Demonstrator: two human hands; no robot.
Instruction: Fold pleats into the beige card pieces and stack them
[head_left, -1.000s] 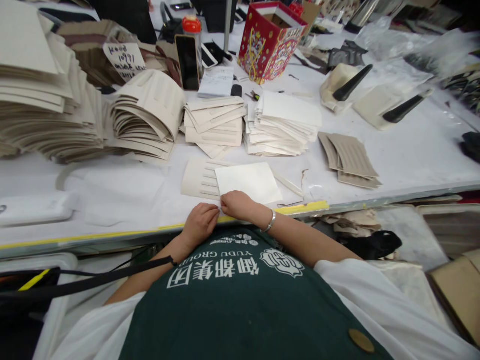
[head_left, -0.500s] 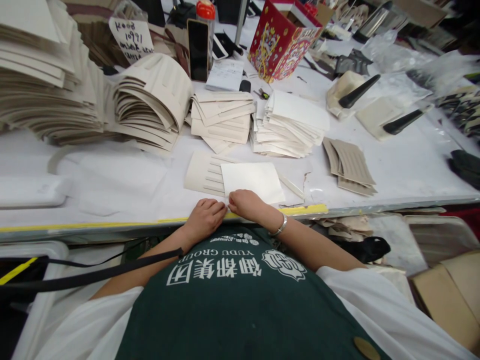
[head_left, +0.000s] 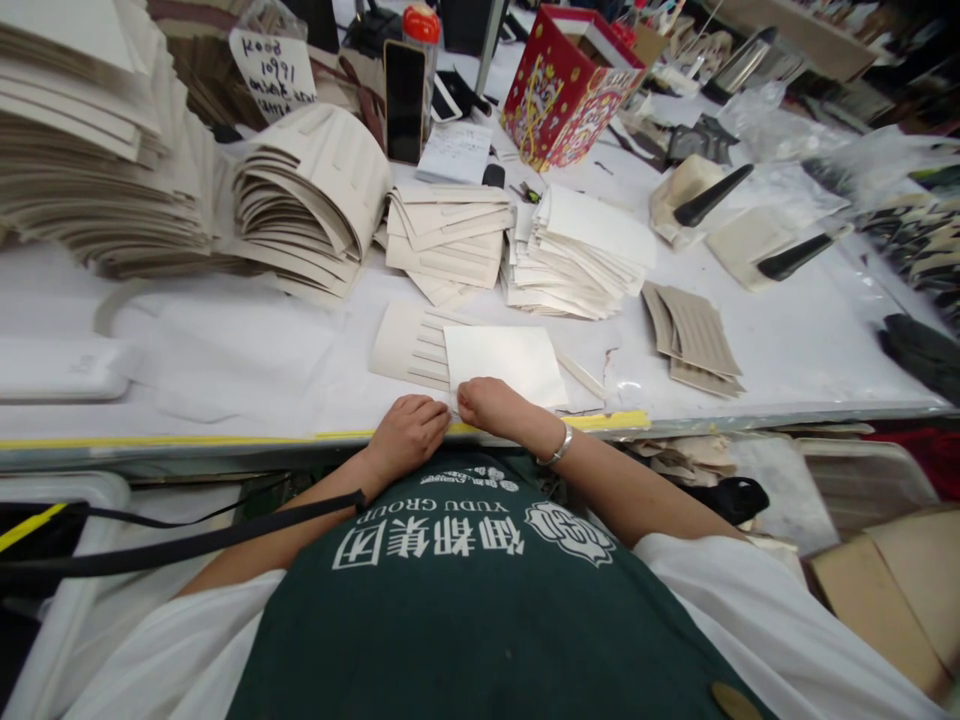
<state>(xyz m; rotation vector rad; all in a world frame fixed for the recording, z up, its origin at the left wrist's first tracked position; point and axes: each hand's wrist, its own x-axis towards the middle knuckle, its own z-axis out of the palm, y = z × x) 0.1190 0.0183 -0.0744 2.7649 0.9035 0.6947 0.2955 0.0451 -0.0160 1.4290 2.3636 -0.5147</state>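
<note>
A plain white sheet (head_left: 510,362) lies at the table's front, overlapping a cream slotted piece (head_left: 411,345) to its left. My right hand (head_left: 491,405), wearing a silver bangle, is closed in a pinch at the sheet's near left corner. Close beside it, at the front edge, my left hand (head_left: 409,435) is closed with curled fingers. What the left fingers hold, if anything, is hidden. A narrow pale strip (head_left: 581,372) sticks out to the right of the sheet.
Behind stand a white stack (head_left: 577,255), slotted cream pieces (head_left: 450,235), a curved stack (head_left: 311,190) and a tall stack (head_left: 97,150). Brown slotted pieces (head_left: 694,335), two black-handled brushes (head_left: 712,195) in pale containers and a red gift bag (head_left: 562,90) are rightward and behind.
The view has shifted slightly. Both hands stay almost in place at the sheet's near left corner; the left hand is turned a little.
</note>
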